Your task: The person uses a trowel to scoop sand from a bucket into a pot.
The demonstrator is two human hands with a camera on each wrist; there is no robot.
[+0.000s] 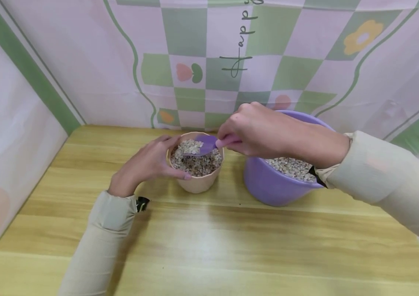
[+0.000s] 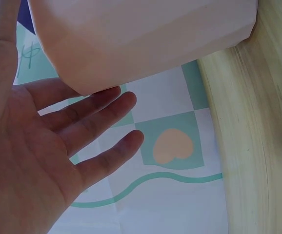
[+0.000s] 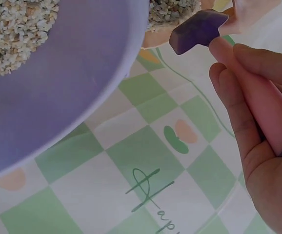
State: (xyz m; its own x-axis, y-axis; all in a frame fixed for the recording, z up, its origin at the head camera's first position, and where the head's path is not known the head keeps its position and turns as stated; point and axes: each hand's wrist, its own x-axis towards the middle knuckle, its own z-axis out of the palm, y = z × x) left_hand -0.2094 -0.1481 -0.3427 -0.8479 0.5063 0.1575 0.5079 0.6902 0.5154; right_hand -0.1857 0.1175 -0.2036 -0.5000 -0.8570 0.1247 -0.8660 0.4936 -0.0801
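Note:
A cream flower pot [image 1: 198, 185] with a faceted wall stands on the table, holding grey-brown grit [image 1: 196, 165]. Against its left side my left hand [image 1: 150, 160] steadies it, thumb at the front and index finger by the rim; the other fingers [image 2: 99, 124] are spread and touch little or nothing. My right hand [image 1: 255, 129] grips the pink handle [image 3: 263, 97] of a small shovel with a purple blade [image 1: 208, 144]. That blade is tilted over the pot, with pale grit on it. To the right stands a purple bucket [image 1: 272, 185] containing similar pale grit [image 3: 14, 34].
Both containers stand on a wood-grain table [image 1: 209, 246], near its back edge. Behind them hangs a checkered cloth [image 1: 185, 33] with green and white squares. My right forearm crosses above the bucket and hides part of it.

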